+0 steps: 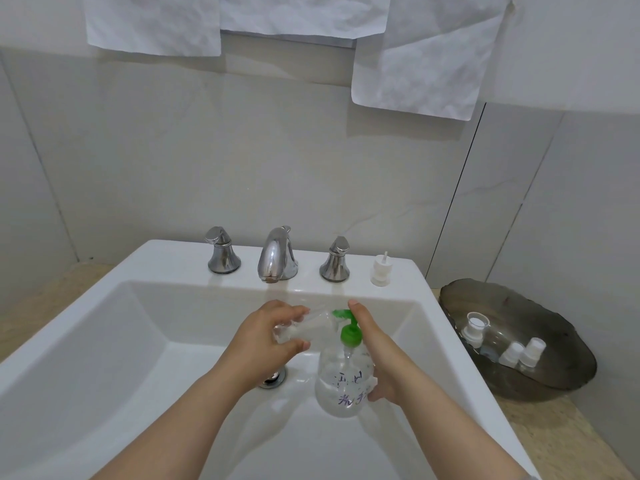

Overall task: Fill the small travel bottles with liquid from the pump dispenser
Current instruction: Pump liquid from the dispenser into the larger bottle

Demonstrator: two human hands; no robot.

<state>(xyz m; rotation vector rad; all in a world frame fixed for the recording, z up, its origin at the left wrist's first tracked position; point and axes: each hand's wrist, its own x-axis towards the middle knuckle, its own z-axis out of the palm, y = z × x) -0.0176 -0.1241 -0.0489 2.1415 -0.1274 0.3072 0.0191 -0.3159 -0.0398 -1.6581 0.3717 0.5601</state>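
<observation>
Over the white sink basin (104, 341), my right hand (377, 355) grips a clear pump dispenser (343, 386) with a green pump head (348, 327); its index finger lies on top of the pump. The dispenser holds clear liquid and has handwriting on its side. My left hand (266, 337) holds a small clear travel bottle (304, 327) tilted on its side, its mouth up against the green nozzle. A white bottle cap (381, 270) stands on the sink ledge at the right of the taps.
A chrome faucet (277, 254) with two handles stands at the back of the sink. A dark glass dish (540, 306) on the counter at right holds three small white-capped bottles. White towels hang on the wall above. The drain (273, 377) lies under my left wrist.
</observation>
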